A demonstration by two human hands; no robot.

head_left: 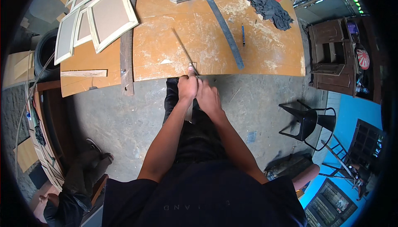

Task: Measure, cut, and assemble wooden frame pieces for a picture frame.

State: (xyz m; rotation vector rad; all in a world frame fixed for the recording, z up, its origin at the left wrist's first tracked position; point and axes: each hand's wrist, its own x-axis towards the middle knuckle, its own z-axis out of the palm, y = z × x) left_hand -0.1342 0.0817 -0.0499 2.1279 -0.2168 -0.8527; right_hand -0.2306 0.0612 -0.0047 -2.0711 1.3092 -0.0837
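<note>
The left hand [188, 88] is closed on the near end of a thin strip [181, 45], its thumb stretched forward along the top. The right hand [208, 97] sits just beside it, touching, with its fingers curled; whether it also grips the strip is hidden. Both hands are at the near edge of a worn orange-brown table [157, 55], arms reaching forward from the person's body.

The strip runs away from the grip, over the tabletop. Its long axis points forward and leans a little left, so its far end lies ahead and to the left of both hands. The left hand is the nearer to that far end. A short, pale flat piece [189, 113] shows below the wrists, above the person's dark trousers; it cannot be told whether it belongs to the same strip.

To the right of the strip, well apart from it, a long grey ruler [226, 34] lies at a slant, with a blue pen [243, 35] beyond it. A dark crumpled cloth [267, 5] is at the far right, and pale wooden frames [111, 17] overlap at the far left.
</note>
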